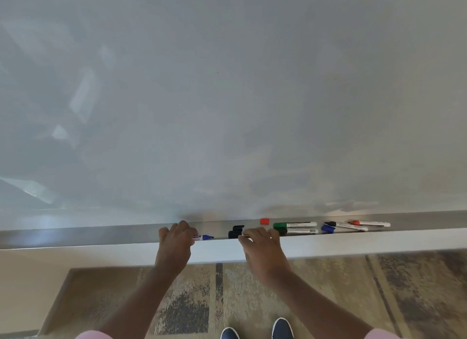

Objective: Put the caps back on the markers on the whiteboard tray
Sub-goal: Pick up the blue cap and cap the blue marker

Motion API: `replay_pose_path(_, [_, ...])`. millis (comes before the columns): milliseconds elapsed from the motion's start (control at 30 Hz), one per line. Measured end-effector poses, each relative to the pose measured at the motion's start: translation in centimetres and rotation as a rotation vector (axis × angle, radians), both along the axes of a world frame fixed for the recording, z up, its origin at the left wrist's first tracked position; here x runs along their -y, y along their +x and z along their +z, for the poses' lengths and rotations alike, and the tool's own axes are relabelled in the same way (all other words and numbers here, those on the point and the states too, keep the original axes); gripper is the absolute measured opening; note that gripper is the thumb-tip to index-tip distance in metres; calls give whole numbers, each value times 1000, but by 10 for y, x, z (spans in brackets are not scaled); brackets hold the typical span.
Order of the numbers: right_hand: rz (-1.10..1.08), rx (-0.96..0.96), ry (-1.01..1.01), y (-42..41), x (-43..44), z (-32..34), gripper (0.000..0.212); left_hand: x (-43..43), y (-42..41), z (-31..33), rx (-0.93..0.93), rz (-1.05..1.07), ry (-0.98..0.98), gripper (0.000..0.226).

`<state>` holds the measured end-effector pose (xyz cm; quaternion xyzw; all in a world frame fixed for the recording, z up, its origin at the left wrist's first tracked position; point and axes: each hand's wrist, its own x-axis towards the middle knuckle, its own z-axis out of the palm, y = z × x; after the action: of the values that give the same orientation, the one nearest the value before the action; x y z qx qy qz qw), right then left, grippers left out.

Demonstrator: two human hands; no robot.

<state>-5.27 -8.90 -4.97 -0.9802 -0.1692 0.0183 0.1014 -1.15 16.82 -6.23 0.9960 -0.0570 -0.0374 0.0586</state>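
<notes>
A metal whiteboard tray (101, 233) runs across the view below the board. My left hand (175, 242) is closed around a blue marker (203, 237) whose uncapped tip points right. My right hand (262, 245) reaches into the tray over a marker that its fingers mostly hide, beside two loose black caps (236, 232). A loose red cap (264, 221) stands at the back of the tray. Further right lie a green-capped marker (294, 224), a black marker (299, 231), a loose blue cap (327, 228), a black-tipped marker (345, 225) and a red marker (369, 223).
The whiteboard (227, 98) fills the upper view, close in front of me. Below the tray's white front edge lies patterned carpet (328, 288), with my two dark blue shoes (255, 330) at the bottom.
</notes>
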Motion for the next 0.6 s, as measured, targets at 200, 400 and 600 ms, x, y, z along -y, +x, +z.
replay_pose_path(200, [-98,52,326,-15,-8,6,33,20,-2,15,20,121,-294,18])
replay_pose_path(400, [-253,-124,609,-21,-1,23,41,88,-16,49,-276,267,-1102,16])
replay_pose_path(600, [-376,-82,811,-26,43,40,43,163,-25,68,-457,266,-1457,18])
